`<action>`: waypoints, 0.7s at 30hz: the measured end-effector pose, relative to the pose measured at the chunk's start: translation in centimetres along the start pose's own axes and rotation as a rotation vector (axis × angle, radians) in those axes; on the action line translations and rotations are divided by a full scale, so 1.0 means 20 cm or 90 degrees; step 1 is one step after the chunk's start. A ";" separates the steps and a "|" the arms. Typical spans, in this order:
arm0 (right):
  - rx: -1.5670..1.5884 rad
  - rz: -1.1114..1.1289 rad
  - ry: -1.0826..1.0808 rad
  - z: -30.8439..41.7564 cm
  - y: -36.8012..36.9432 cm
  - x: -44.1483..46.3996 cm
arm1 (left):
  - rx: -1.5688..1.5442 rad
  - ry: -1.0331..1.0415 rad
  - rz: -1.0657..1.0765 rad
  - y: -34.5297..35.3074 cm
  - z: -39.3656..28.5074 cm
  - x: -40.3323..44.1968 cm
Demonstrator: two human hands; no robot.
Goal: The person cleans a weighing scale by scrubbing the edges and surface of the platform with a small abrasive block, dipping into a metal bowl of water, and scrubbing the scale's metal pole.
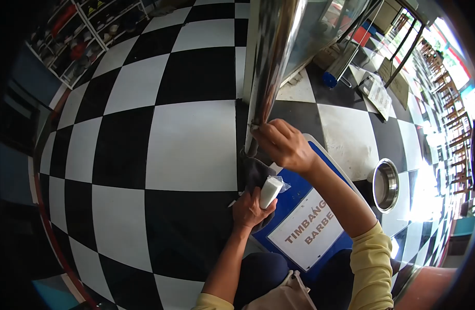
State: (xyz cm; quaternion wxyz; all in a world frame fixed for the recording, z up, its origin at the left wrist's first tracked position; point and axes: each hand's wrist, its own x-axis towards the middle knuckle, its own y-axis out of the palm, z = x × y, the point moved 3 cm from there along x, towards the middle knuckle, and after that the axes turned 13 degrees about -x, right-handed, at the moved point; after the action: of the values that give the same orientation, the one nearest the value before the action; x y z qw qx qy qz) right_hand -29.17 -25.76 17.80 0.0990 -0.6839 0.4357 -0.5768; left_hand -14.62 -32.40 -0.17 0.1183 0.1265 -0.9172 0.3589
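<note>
My left hand (252, 211) is closed round a white bar-shaped pack (270, 191) with crinkled clear plastic at its upper end. Behind that hand and pack bunches a dark grey cloth (256, 173); I cannot tell whether the fingers also grip it. My right hand (285, 146) is closed in a pinch, its fingertips against the lower part of a shiny metal post (271, 67). What those fingers hold, if anything, is hidden. Beneath both arms lies a blue board (294, 181) bearing a white lettered sign (305, 230).
A round metal bowl (385, 186) sits on the checkered floor (193, 144) at the right. Beyond it are a fallen printed sheet (377, 96) and a tube with a blue end (330, 79). White racks (87, 39) stand far left; wooden chairs (457, 132) line the far right.
</note>
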 end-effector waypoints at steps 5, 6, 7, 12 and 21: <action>-0.113 -0.084 0.064 -0.04 -0.13 0.23 | -0.028 -0.003 0.005 0.00 0.02 -0.01; -0.107 -0.055 0.057 -0.02 -0.10 0.20 | -0.030 0.000 0.006 -0.01 0.02 0.00; -0.102 -0.025 0.052 0.02 -0.05 0.14 | -0.032 0.004 0.008 -0.01 0.02 0.00; -0.103 0.081 0.007 0.15 0.13 -0.04 | -0.061 0.025 -0.012 -0.02 0.02 -0.02; -0.153 0.089 0.047 0.15 0.12 -0.06 | -0.115 0.025 -0.017 -0.05 0.04 -0.02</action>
State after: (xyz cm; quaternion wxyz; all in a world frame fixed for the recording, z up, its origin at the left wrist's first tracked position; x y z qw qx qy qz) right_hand -27.69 -27.36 14.56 0.0404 -0.6373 0.5512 -0.5370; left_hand -14.05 -33.61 -0.10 0.1521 0.1204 -0.9416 0.2754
